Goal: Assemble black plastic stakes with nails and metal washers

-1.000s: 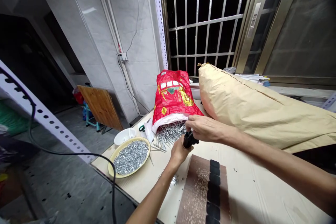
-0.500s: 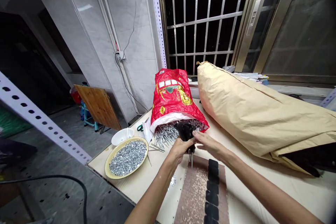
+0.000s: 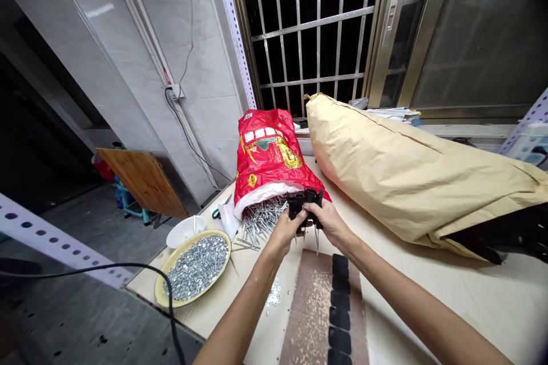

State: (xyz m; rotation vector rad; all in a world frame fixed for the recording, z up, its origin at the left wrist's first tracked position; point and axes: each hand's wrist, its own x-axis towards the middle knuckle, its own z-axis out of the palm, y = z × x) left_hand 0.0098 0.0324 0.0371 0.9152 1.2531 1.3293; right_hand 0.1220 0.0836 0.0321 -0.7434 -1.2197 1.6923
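Note:
Both my hands are together just in front of the mouth of a red bag (image 3: 274, 154). My left hand (image 3: 286, 231) is closed on black plastic pieces (image 3: 296, 205), with thin metal pins pointing down below them. Pressed close beside it, my right hand (image 3: 333, 221) grips another black plastic piece (image 3: 315, 198), and a long pin sticks down from it. Loose metal pins (image 3: 262, 219), perhaps screws or rivets, spill out of the bag behind my left hand. Nearer me lies a brown board (image 3: 310, 308) carrying a row of flat black squares (image 3: 340, 317).
A yellow basin (image 3: 159, 291) full of small washers (image 3: 197, 268) stands left, with a white bowl (image 3: 182, 232) behind it. Loose washers (image 3: 274, 293) lie beside the board. A large tan sack (image 3: 411, 177) fills the back right. A black cable (image 3: 171, 302) crosses at lower left.
My right hand has gone from loosely touching the black pieces to gripping one beside my left hand. The view has shifted, so the surroundings appear farther left.

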